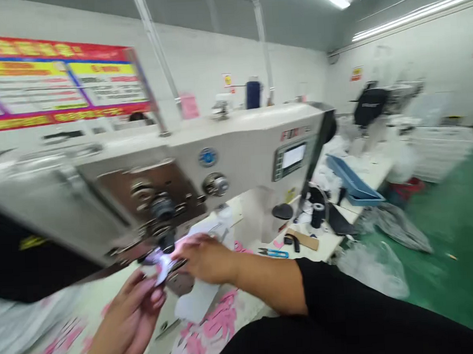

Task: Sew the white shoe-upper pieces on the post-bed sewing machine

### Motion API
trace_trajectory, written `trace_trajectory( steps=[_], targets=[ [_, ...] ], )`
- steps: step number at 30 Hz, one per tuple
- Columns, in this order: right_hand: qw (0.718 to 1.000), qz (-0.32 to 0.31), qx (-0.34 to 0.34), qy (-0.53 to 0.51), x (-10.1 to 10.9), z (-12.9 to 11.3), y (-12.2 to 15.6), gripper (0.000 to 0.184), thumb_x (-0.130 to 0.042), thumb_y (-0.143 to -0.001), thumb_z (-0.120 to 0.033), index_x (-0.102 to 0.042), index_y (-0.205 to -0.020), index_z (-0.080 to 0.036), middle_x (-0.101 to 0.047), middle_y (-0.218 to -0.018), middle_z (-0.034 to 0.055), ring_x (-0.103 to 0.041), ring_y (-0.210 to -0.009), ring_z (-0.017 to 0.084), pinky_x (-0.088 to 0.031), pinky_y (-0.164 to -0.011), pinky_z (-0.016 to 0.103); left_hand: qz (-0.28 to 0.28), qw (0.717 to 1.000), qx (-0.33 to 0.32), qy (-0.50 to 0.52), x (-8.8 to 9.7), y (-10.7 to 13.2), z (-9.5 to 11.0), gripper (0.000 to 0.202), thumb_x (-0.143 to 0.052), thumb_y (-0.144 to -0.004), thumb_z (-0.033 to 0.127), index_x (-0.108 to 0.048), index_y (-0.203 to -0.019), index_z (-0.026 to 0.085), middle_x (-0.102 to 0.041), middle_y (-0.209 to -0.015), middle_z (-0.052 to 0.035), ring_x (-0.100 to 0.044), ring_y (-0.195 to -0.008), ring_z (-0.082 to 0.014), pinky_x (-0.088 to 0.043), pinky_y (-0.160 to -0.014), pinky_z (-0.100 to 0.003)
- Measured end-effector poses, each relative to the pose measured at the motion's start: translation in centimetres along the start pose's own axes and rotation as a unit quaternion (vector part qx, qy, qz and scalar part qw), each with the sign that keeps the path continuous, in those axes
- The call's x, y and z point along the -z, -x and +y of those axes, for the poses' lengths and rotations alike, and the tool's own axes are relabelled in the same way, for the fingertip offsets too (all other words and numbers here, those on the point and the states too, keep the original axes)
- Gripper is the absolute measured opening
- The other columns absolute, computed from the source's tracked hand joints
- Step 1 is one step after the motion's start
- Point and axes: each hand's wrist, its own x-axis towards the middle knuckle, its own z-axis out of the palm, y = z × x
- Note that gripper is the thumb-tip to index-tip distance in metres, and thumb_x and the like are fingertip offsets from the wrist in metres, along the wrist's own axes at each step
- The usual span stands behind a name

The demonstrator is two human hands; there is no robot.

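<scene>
A large white industrial sewing machine (243,150) fills the middle of the view. Under its lit needle area, my left hand (128,314) pinches the near edge of a small white curved piece (162,273). My right hand (203,258) reaches in from the other side, its fingers bent at the same piece, close to the needle. Whether those fingers grip it is hidden by the hand and the blur. White sheet material (197,300) hangs below my right hand. Many small pink cut pieces (222,320) lie scattered on the table around the machine's arm.
Blue thread snips (274,252) lie on the table to the right, near a brown cardboard strip (303,239) and a black thread spool (318,215). Farther right are a blue tray (351,179), plastic bags (376,270) on the green floor and stacked white crates (441,150).
</scene>
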Motion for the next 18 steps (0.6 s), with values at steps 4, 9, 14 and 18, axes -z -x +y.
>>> trace_trajectory(
  steps=[4, 9, 14, 18],
  targets=[
    [0.997, 0.041, -0.009, -0.068, -0.4, -0.4, 0.9, 0.028, -0.061, -0.086, -0.011, -0.062, -0.112, -0.021, -0.066, -0.114, 0.0071, -0.062, -0.107, 0.018, -0.053, -0.093, 0.033, -0.051, 0.998, -0.025, 0.035, -0.6, 1.3, -0.1, 0.026, -0.079, -0.068, 0.017, -0.061, -0.087, 0.017, -0.055, -0.073, 0.0039, -0.044, -0.053, -0.0033, -0.035, -0.046, -0.014],
    [0.988, 0.066, -0.016, -0.141, -1.4, 0.5, 1.6, 0.044, -0.046, -0.083, 0.000, -0.063, -0.117, -0.022, -0.063, -0.118, 0.0096, -0.060, -0.113, 0.023, -0.053, -0.096, 0.045, -0.031, 0.998, -0.023, 0.041, 0.0, 1.3, -0.2, 0.021, -0.076, -0.071, 0.018, -0.061, -0.085, 0.016, -0.055, -0.072, 0.0031, -0.046, -0.052, -0.0038, -0.037, -0.048, -0.016],
    [0.986, 0.090, -0.020, -0.140, -1.3, 0.2, 1.7, 0.045, -0.046, -0.082, -0.001, -0.065, -0.113, -0.026, -0.066, -0.113, 0.0064, -0.062, -0.109, 0.022, -0.054, -0.092, 0.043, -0.040, 0.998, -0.020, 0.051, 0.3, 1.4, -0.5, 0.020, -0.075, -0.071, 0.019, -0.061, -0.086, 0.017, -0.055, -0.074, 0.0028, -0.047, -0.053, -0.0047, -0.038, -0.049, -0.017],
    [0.987, 0.098, -0.011, -0.125, -1.0, 0.2, 1.3, 0.045, -0.045, -0.080, 0.001, -0.067, -0.109, -0.026, -0.068, -0.108, 0.0053, -0.063, -0.107, 0.021, -0.054, -0.092, 0.043, -0.060, 0.997, -0.011, 0.050, 0.6, 1.0, -0.6, 0.018, -0.073, -0.076, 0.024, -0.064, -0.089, 0.016, -0.055, -0.070, 0.0020, -0.049, -0.054, -0.0065, -0.039, -0.050, -0.019]
  ],
)
